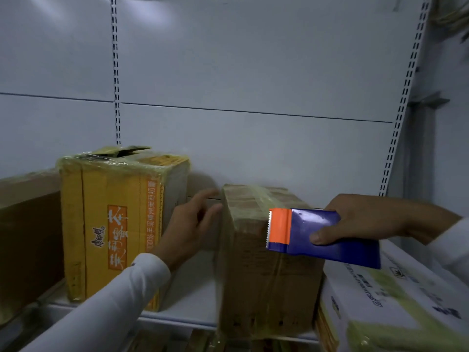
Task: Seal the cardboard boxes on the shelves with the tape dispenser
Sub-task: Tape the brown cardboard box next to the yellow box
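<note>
A brown cardboard box (269,270) wrapped in yellowish tape stands on the white shelf (193,303) in the middle. My right hand (360,219) grips a blue tape dispenser (322,235) with an orange front and a toothed blade, held in front of the box's upper right corner. My left hand (190,224) reaches in from the lower left, fingers spread, its fingertips at the box's upper left edge. A taller yellow box (114,224) with printed characters stands to the left, its top flaps taped but partly lifted.
A plain brown box (28,240) sits at the far left. A white and green carton (396,306) lies at the lower right under the dispenser. The shelf's white back panel (253,97) with slotted uprights rises behind.
</note>
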`<state>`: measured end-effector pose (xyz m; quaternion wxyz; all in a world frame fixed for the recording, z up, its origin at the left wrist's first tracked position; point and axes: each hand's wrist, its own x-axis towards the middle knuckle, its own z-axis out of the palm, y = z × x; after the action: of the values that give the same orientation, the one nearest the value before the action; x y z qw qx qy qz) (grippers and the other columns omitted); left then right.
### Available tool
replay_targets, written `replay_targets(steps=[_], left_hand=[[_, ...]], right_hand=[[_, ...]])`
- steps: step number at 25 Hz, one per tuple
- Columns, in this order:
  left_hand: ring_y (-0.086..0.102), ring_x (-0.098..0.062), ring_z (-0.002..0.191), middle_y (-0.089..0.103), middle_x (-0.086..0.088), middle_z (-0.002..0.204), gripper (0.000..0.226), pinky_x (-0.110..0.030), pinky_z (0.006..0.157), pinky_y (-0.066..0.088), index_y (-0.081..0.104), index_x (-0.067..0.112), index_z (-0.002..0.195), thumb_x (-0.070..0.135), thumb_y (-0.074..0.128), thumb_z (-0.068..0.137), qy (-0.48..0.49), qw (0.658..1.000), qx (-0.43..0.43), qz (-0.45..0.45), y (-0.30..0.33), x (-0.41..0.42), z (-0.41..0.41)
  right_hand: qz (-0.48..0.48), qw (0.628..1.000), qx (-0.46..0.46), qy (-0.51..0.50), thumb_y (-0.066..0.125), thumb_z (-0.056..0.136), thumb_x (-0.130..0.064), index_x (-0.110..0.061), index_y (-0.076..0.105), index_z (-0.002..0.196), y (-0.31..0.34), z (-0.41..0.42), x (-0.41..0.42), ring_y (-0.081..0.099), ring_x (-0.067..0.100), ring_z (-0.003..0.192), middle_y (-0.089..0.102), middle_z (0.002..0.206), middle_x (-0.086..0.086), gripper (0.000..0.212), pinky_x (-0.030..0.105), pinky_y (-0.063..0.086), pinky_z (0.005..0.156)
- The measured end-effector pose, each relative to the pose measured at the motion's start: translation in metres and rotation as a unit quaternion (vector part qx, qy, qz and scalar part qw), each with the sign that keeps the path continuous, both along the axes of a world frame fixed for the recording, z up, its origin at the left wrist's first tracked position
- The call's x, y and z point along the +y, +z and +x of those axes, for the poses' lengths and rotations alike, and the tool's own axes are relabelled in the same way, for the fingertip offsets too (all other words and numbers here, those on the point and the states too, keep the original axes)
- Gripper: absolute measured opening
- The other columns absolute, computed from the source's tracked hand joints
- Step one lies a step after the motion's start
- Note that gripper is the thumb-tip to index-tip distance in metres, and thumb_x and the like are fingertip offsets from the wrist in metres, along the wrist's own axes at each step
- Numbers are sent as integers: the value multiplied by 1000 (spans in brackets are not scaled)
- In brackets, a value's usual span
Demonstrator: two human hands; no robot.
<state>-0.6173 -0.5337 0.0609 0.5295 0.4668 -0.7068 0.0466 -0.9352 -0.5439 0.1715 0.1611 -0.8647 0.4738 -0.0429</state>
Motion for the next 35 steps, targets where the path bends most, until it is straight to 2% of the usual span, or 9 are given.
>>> replay_targets(steps=[3,5,8,11,13,17,24,30,35], left_hand=[[61,1,82,69,8,97,56,-21,78,54,47,33,135,62,46,87,-45,986,-152,57,1,-4,-14],[61,1,92,67,6,109,50,-24,87,53,45,36,136,50,54,88,-46,989,-119,72,-3,-9,-19],[63,1,86,65,13,96,49,-26,82,56,44,39,132,41,60,86,-58,990,-97,80,-3,-9,-18],[56,-5,75,51,16,84,63,-25,65,50,46,35,136,68,48,83,73,970,-233,-18,14,-10,-12],[55,-13,88,55,5,98,70,-27,73,46,45,25,139,70,41,85,58,970,-228,-57,26,-14,-17],[47,-18,127,53,-7,136,45,-32,109,36,56,12,131,32,60,91,-85,965,-245,26,18,-32,-38],[47,-9,128,55,1,135,43,-23,108,36,57,16,130,31,59,90,-101,964,-241,57,19,-37,-13],[46,-5,127,55,3,134,44,-15,106,34,58,15,129,34,57,89,-104,966,-228,64,20,-27,13],[48,-13,126,55,2,133,42,-25,106,37,58,14,128,27,61,89,-103,950,-272,109,38,-32,2]], right_hand=[[5,1000,-2,8,65,54,-79,2,67,91,-1,-1,-6,61,19,60,72,83,19,89,30,42,59],[2,1000,6,7,65,55,-79,3,67,89,-1,-2,-8,60,19,59,71,83,20,89,30,41,59],[3,1000,3,10,70,64,-75,1,68,89,-2,-4,-12,60,19,60,72,82,18,79,30,42,59],[8,1000,-2,14,70,68,-67,-5,71,94,-2,-3,-14,65,24,65,74,87,15,67,32,46,64],[17,1000,2,17,67,66,-67,-7,70,96,-2,-3,-15,68,28,69,75,89,13,67,33,48,67],[38,999,13,15,69,79,-59,-7,68,97,-6,-7,-16,67,18,71,75,91,11,55,29,50,67],[45,998,-12,38,70,84,-50,-8,68,84,3,-6,-18,64,16,63,72,77,8,41,30,46,61],[105,994,7,4,68,83,-50,-9,71,99,19,-56,-26,73,33,89,77,98,10,44,39,57,79],[113,993,-27,-20,68,81,-48,-1,70,101,6,-67,-40,71,39,92,77,98,13,50,36,55,76]])
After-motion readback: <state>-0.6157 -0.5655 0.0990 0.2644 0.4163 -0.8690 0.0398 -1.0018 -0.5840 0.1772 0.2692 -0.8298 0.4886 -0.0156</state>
